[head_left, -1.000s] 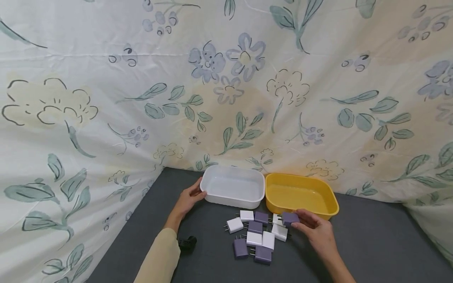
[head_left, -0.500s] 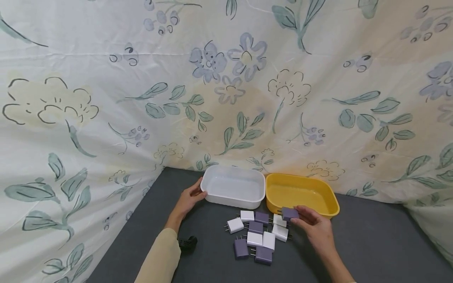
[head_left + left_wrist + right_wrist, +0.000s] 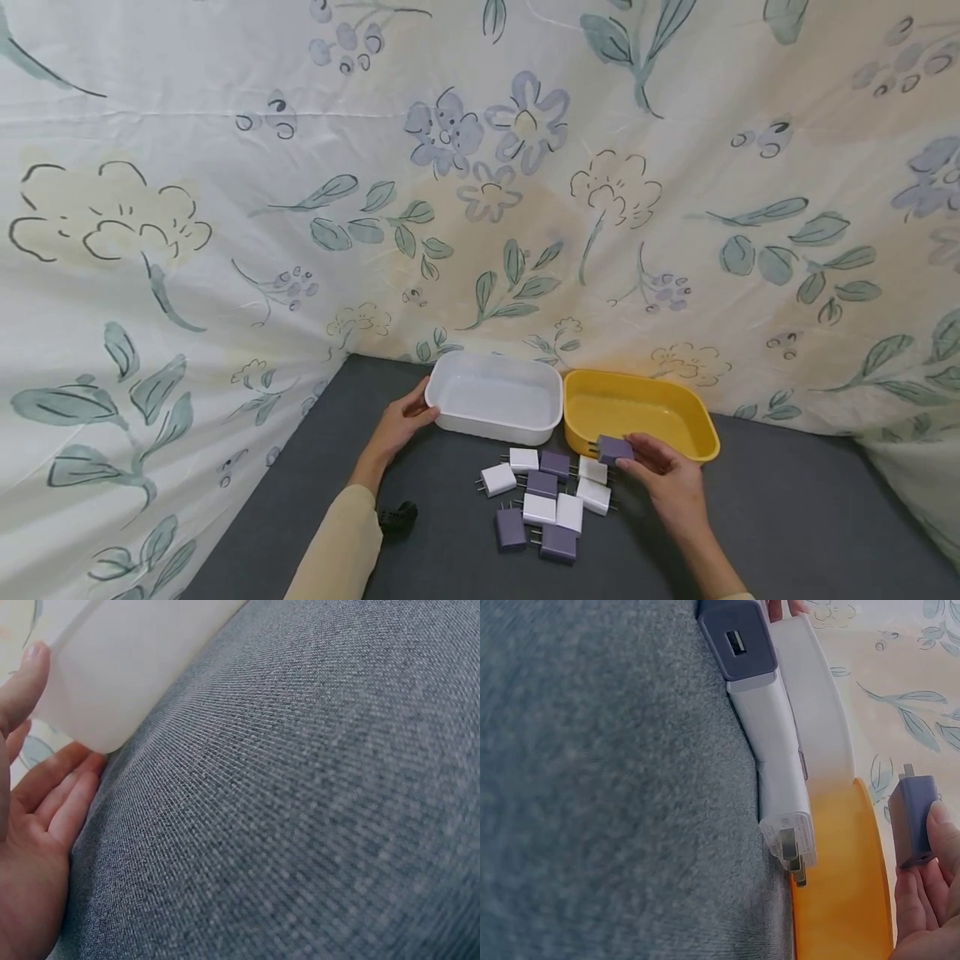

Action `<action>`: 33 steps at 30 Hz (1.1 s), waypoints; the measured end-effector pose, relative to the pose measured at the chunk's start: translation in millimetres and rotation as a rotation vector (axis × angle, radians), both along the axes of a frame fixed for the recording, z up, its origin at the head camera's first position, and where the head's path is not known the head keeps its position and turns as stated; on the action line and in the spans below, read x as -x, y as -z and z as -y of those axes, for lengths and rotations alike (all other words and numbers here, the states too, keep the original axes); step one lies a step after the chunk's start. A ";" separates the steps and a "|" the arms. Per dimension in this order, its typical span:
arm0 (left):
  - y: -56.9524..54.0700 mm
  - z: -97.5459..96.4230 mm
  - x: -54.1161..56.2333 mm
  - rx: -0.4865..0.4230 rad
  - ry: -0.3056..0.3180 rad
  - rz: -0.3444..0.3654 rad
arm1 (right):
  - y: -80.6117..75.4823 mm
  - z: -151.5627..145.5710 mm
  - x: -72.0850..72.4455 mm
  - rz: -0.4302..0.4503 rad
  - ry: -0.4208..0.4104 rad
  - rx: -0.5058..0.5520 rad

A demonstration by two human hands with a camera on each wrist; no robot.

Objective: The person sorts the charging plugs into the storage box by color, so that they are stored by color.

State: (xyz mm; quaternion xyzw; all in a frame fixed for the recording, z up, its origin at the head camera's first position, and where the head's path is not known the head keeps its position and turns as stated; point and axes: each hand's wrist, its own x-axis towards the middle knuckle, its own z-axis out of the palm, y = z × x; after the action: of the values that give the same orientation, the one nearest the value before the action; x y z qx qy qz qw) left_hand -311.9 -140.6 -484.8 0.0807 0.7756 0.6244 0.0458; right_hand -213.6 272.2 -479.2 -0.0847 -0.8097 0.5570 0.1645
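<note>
My left hand rests against the left end of a white plastic tub. In the left wrist view its fingers look fairly straight, touching the tub's lower corner. My right hand pinches a purple charger plug between thumb and fingers, above the front wall of a yellow tub. In the right wrist view the held charger has its prongs pointing up. White chargers and purple chargers lie bunched in front of the tubs.
A dark grey cloth covers the tabletop. A small black object lies beside the left sleeve. Floral fabric hangs behind and at the sides. The two tubs stand side by side at the back.
My right hand has raised the purple charger slightly, from just over the white chargers up to the yellow tub's front wall. My left hand has stayed on the white tub.
</note>
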 end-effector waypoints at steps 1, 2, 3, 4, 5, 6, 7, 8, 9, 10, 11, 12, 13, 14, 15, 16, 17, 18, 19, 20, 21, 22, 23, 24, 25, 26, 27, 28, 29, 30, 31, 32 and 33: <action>0.1 -0.3 0.1 -0.001 0.000 0.002 | 0.2 -0.1 0.4 0.001 0.002 -0.002; 0.2 -0.6 0.1 -0.001 0.001 0.001 | 0.1 -0.3 0.7 0.003 0.003 -0.005; 0.4 -0.7 0.3 -0.002 0.001 0.003 | 0.0 -0.3 1.3 0.005 0.005 -0.008; 1.1 -0.6 0.5 0.000 0.001 0.003 | -0.1 -0.2 1.8 0.008 0.007 -0.011; 2.0 -0.5 1.1 -0.003 0.000 0.005 | -0.5 -0.1 2.5 0.011 0.009 -0.014; 3.4 -0.5 2.0 -0.008 0.001 0.005 | -1.0 0.0 3.3 0.014 0.014 -0.019; 5.4 -0.4 3.2 -0.014 -0.002 0.004 | -1.6 0.1 4.2 0.019 0.019 -0.021; 7.8 -0.4 4.5 -0.023 -0.006 0.001 | -2.5 0.2 5.2 0.025 0.024 -0.020; 10.7 -0.5 6.2 -0.033 -0.011 -0.003 | -3.3 0.4 6.4 0.031 0.029 -0.016; 14.1 -0.8 8.0 -0.038 -0.016 -0.011 | -4.3 0.4 7.6 0.037 0.034 -0.013; 17.4 -0.4 9.5 -0.040 -0.022 -0.021 | -5.2 0.9 8.9 0.042 0.040 -0.009; 20.6 -0.2 10.9 -0.039 -0.031 -0.029 | -6.0 1.3 10.3 0.048 0.044 0.000; 23.8 0.0 12.4 -0.038 -0.039 -0.035 | -6.7 1.6 11.5 0.054 0.048 0.010; 26.5 -0.1 13.5 -0.033 -0.044 -0.041 | -7.4 1.8 12.6 0.058 0.052 0.020; 29.1 -0.1 14.6 -0.023 -0.049 -0.048 | -7.9 1.9 13.6 0.059 0.055 0.028; 31.0 -0.1 15.4 -0.013 -0.052 -0.054 | -8.2 2.0 14.4 0.062 0.058 0.031; 32.5 0.1 16.1 -0.009 -0.053 -0.059 | -8.4 2.0 15.2 0.064 0.059 0.031; 33.5 0.1 16.6 -0.013 -0.057 -0.056 | -8.4 2.1 16.1 0.064 0.057 0.029; 34.2 -0.2 17.2 -0.018 -0.060 -0.055 | -8.9 2.0 16.9 0.064 0.054 0.024; 34.6 -0.4 17.5 -0.021 -0.064 -0.056 | -9.2 2.0 17.8 0.062 0.050 0.019; 34.8 -0.6 17.9 -0.025 -0.068 -0.056 | -9.5 2.1 18.8 0.059 0.045 0.013; 34.7 -0.7 18.0 -0.027 -0.071 -0.058 | -9.7 2.2 19.8 0.057 0.041 0.008; 34.5 -0.7 18.1 -0.031 -0.075 -0.056 | -10.0 2.5 20.8 0.052 0.038 0.007; 34.0 -0.7 17.8 -0.029 -0.077 -0.057 | -10.1 2.7 21.8 0.049 0.036 0.009; 33.7 -0.7 17.7 -0.024 -0.080 -0.059 | -10.3 3.1 22.5 0.046 0.035 0.011; 33.5 -0.6 17.4 -0.020 -0.079 -0.061 | -10.5 3.4 23.1 0.044 0.038 0.011; 33.2 -0.5 17.1 -0.016 -0.078 -0.061 | -10.7 3.7 23.5 0.044 0.040 0.008; 33.1 -0.3 16.7 -0.009 -0.076 -0.060 | -11.0 3.9 23.8 0.046 0.043 0.008; 33.0 -0.2 16.3 -0.003 -0.075 -0.057 | -11.3 4.0 23.9 0.049 0.047 0.009; 32.8 0.0 15.9 0.003 -0.070 -0.056 | -11.8 4.1 24.0 0.051 0.050 0.011; 32.7 0.1 15.8 0.006 -0.067 -0.049 | -12.4 4.1 24.0 0.054 0.054 0.013; 32.7 0.3 15.8 0.005 -0.060 -0.048 | -13.0 4.0 24.2 0.057 0.058 0.013; 32.6 0.4 16.1 0.003 -0.053 -0.047 | -13.8 3.9 24.4 0.058 0.061 0.014</action>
State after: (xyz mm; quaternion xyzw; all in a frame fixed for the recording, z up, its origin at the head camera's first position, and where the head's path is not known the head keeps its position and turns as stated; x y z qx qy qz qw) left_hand -328.1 -141.1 -517.4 0.0747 0.7793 0.6221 0.0114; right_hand -238.0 268.3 -465.4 -0.1263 -0.8073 0.5545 0.1574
